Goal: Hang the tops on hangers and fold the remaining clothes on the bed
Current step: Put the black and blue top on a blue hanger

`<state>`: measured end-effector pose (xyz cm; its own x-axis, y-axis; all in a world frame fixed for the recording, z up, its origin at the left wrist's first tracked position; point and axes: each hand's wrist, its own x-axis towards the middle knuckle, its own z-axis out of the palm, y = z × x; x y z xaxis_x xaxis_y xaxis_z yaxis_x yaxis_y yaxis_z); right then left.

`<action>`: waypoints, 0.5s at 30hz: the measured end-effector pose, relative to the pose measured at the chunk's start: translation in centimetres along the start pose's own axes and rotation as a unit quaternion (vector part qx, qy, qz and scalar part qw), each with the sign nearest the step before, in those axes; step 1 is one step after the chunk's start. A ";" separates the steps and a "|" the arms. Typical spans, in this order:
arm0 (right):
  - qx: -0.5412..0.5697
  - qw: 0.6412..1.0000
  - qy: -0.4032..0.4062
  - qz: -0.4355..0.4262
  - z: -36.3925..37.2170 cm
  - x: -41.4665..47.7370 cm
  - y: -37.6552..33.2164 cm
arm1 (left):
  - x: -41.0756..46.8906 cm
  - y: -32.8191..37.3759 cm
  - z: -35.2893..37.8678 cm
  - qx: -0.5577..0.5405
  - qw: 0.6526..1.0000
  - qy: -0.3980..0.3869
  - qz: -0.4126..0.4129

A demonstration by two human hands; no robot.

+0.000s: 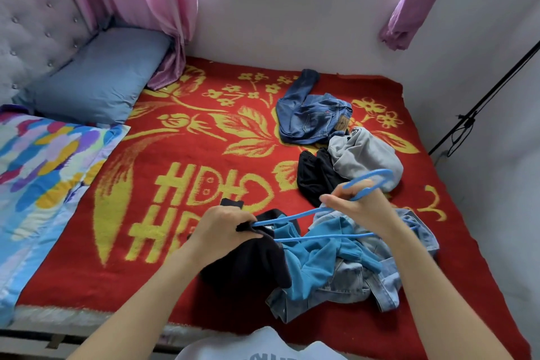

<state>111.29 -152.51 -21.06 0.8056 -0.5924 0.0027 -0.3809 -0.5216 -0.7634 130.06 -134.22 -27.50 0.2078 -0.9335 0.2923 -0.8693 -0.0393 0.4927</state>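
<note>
Both bare forearms reach forward from the lower edge, converging slightly. Left hand (222, 228), knuckles up, fingers curled, grips a black top (248, 263) and one end of a hanger (321, 237). Right hand (361, 210) pinches it just below the hook.

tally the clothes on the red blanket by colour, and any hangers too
black: 2, far black garment and near black garment
grey garment: 1
dark jeans: 1
bright blue top: 1
light denim piece: 1
blue hanger: 1
total: 7 visible; more may be hidden underneath
</note>
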 end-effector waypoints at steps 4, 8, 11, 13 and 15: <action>0.052 0.995 0.089 0.002 6.0 0.3 -2.0 | 1.6 2.7 1.6 -0.009 1.000 0.000 0.005; 0.076 0.991 0.106 0.011 9.4 0.1 -2.6 | 2.8 3.7 1.4 0.017 1.000 -0.001 0.001; 0.098 0.988 0.116 0.007 7.8 0.8 -1.5 | 3.2 3.0 0.8 0.022 0.996 -0.004 -0.089; 0.048 0.985 0.160 -0.052 6.8 0.8 -0.8 | 2.7 2.1 0.3 -0.019 0.993 0.000 -0.117; -0.025 0.955 0.265 -0.129 6.1 0.3 0.3 | 2.3 1.2 -0.4 -0.059 0.989 0.014 -0.136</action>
<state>114.22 -149.14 -25.18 0.5383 -0.6608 0.5231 -0.2320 -0.7129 -0.6618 129.61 -136.24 -25.93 0.4408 -0.8836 0.1579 -0.7213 -0.2440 0.6482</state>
